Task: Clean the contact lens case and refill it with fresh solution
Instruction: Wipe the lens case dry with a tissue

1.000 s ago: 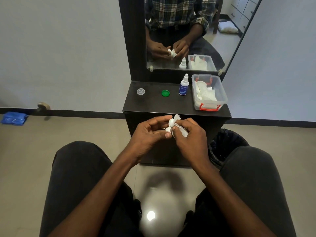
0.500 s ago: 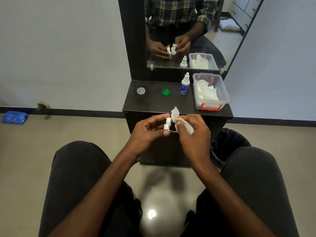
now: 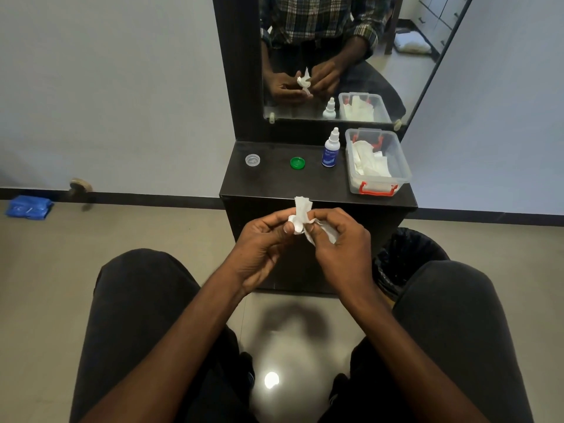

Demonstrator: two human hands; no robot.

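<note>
My left hand (image 3: 262, 242) pinches the white contact lens case (image 3: 295, 224) just in front of the black dresser top (image 3: 274, 184). My right hand (image 3: 338, 242) grips a crumpled white tissue (image 3: 302, 209) and holds it against the case; one end of the tissue sticks up above my fingers. Most of the case is hidden by fingers and tissue. On the dresser lie a clear cap (image 3: 252, 160) and a green cap (image 3: 297, 163). A small white solution bottle (image 3: 330, 149) with a blue label stands upright beside them.
A clear plastic box (image 3: 396, 154) with red clips holds white tissues at the dresser's right end. A mirror (image 3: 335, 56) rises behind. A black-lined bin (image 3: 406, 257) stands on the floor at right. A blue packet (image 3: 27, 206) lies by the left wall.
The hands have come closer together, and the tissue is pressed into the case again after being drawn slightly apart half a second ago. The tissue's free end now stands higher.
</note>
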